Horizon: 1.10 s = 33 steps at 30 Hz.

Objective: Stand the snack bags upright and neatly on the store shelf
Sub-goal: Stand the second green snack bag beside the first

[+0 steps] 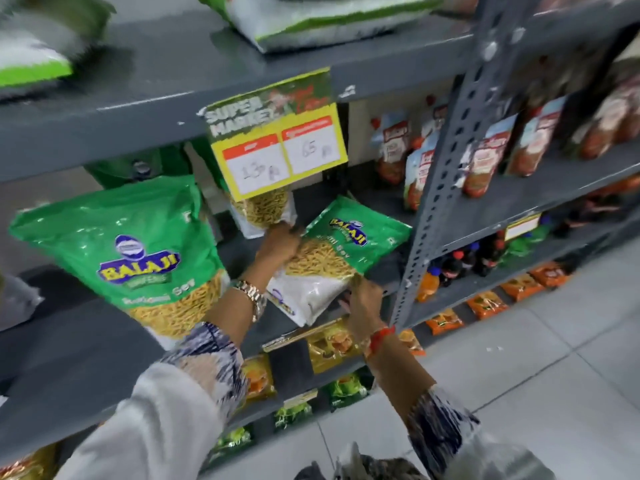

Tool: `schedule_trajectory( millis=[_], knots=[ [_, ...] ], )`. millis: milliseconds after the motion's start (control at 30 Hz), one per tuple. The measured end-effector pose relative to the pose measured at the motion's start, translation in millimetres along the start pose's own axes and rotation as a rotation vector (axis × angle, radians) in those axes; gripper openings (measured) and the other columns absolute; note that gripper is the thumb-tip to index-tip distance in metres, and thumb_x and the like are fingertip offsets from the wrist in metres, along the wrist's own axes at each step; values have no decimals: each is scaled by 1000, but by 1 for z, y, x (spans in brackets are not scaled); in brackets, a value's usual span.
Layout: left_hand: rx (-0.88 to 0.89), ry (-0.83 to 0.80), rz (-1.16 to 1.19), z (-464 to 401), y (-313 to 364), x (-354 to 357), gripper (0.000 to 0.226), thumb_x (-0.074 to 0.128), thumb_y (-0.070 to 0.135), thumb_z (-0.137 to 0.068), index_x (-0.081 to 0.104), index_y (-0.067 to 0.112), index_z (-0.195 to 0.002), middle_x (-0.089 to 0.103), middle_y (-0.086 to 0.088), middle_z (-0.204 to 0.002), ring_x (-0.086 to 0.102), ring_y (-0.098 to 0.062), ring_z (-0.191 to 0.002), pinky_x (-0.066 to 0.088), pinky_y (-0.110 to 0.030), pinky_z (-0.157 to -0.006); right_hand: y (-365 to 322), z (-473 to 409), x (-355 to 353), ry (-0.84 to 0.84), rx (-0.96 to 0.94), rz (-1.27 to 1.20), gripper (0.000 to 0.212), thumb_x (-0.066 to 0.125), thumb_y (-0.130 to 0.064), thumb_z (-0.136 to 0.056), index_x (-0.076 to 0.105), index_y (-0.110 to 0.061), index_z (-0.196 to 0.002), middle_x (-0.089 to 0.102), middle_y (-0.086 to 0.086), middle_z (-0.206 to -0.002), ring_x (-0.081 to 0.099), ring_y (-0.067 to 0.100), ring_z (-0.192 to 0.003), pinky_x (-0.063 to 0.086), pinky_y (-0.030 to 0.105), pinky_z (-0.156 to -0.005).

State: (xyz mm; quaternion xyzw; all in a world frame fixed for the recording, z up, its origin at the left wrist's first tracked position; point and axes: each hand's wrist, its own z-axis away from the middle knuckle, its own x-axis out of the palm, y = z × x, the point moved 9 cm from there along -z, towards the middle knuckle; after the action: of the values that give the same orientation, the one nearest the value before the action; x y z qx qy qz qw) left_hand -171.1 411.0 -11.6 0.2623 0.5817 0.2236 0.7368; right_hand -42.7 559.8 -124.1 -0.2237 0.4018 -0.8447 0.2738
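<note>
A green and white Balaji sev bag lies tilted on the grey shelf, its top pointing up and right. My left hand grips its upper left edge, and my right hand grips its lower right edge. A second, larger Balaji sev bag stands upright at the left, close to the shelf's front. A third sev bag stands further back, partly hidden behind the yellow price sign.
A perforated grey upright post bounds the bay on the right. Beyond it stand red sauce pouches and drink bottles. Yellow and orange snack packs fill lower shelves. White and green sacks lie on the shelf above.
</note>
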Motion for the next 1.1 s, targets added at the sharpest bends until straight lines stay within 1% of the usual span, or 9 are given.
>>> schedule_trajectory(
  millis=[133,267,433,500,633,833,900,1000,1100],
  knots=[
    [-118,-154,289,-19,-6,22,40,58,11,-85,52,-12,-117,58,-24,-117,54,-27,-103,44,-40,-96,-4,-9,-13,6,80,-23,23,54,-16,-92,58,-3,-74,64,19,-100,61,30,-86,55,38,-68],
    [-174,-138,484,-21,-6,26,46,57,4,-85,42,-6,-128,53,-17,-128,55,-32,-114,43,-37,-99,-20,-14,-18,18,21,39,23,49,-16,-95,57,5,-95,57,18,-99,60,33,-89,54,32,-62],
    [-219,-13,485,-8,-8,18,28,65,10,-81,58,-5,-103,59,-20,-119,57,-25,-99,47,-34,-85,-30,-11,-33,44,-121,123,22,49,-23,-94,59,-3,-93,62,10,-90,64,29,-87,57,39,-71],
    [-235,3,549,7,-11,13,39,60,15,-84,55,-6,-117,60,-18,-113,59,-29,-99,47,-38,-84,-51,-1,-44,89,-271,154,22,51,-20,-94,62,-1,-92,58,5,-77,58,23,-74,47,33,-65],
    [-282,52,751,66,-29,6,28,55,10,-86,59,2,-113,58,-4,-75,49,-15,-62,39,-25,-57,-71,35,-64,112,-453,102,13,56,-13,-90,66,-6,-88,63,7,-82,56,18,-80,43,26,-72],
    [-253,134,913,140,-48,-4,32,51,8,-89,56,4,-120,58,-7,-102,52,-17,-74,44,-29,-70,-82,87,-84,24,-668,77,21,60,-8,-88,67,3,-104,66,8,-92,59,-3,-69,43,0,-61],
    [-248,138,929,153,-48,-5,32,52,7,-88,57,4,-120,58,-5,-94,49,-14,-66,42,-26,-66,-79,92,-88,10,-668,51,20,60,-9,-88,67,-1,-105,66,5,-90,58,-13,-65,43,1,-61],
    [-250,131,943,174,-53,-7,30,52,5,-86,59,0,-115,61,-3,-72,48,-13,-51,41,-22,-54,-74,104,-99,-27,-647,18,17,60,-13,-88,64,-14,-105,67,4,-94,63,5,-80,46,7,-67],
    [-230,195,1044,254,-94,-29,17,49,2,-85,66,3,-87,49,2,-47,38,-16,-46,34,-22,-47,-42,172,-107,-164,-681,76,18,61,-20,-88,64,-17,-105,69,3,-94,65,15,-88,48,15,-73]
  ],
)
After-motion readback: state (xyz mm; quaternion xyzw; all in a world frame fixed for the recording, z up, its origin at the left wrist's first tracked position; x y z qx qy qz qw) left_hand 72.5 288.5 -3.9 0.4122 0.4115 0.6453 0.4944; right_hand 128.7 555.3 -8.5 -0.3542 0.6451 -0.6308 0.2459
